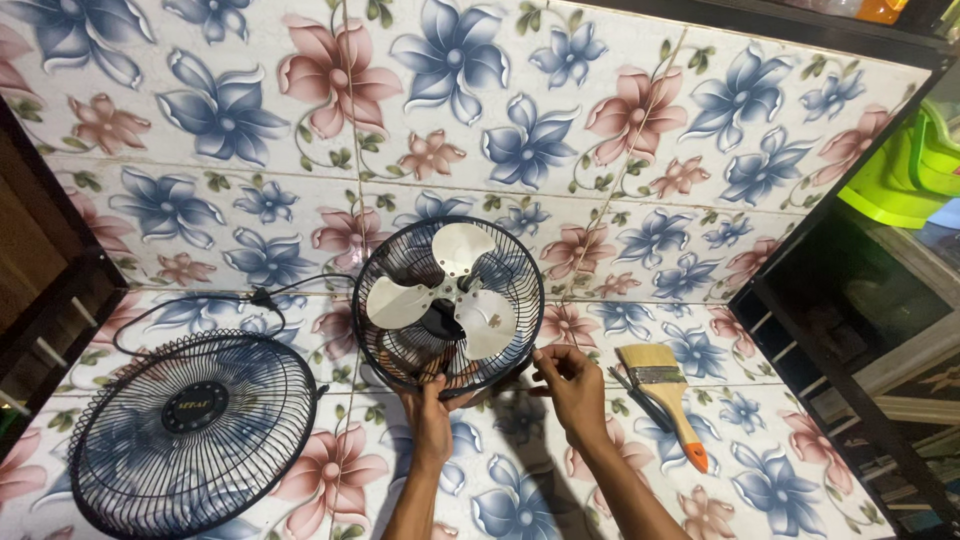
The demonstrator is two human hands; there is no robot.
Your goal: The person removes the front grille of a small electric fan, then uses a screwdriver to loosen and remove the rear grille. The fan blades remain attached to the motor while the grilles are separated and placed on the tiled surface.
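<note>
A small fan with white blades stands upright on the flowered surface, its black rear guard still on and its front uncovered. My left hand grips the bottom of the rear guard from below. My right hand pinches the guard's lower right rim. The loose black front guard lies flat at the left, apart from both hands. A black power cord curls behind it.
A paintbrush with a wooden handle and orange tip lies to the right of my right hand, beside a dark thin tool. A dark shelf frame stands at the right, with a green plastic item above it.
</note>
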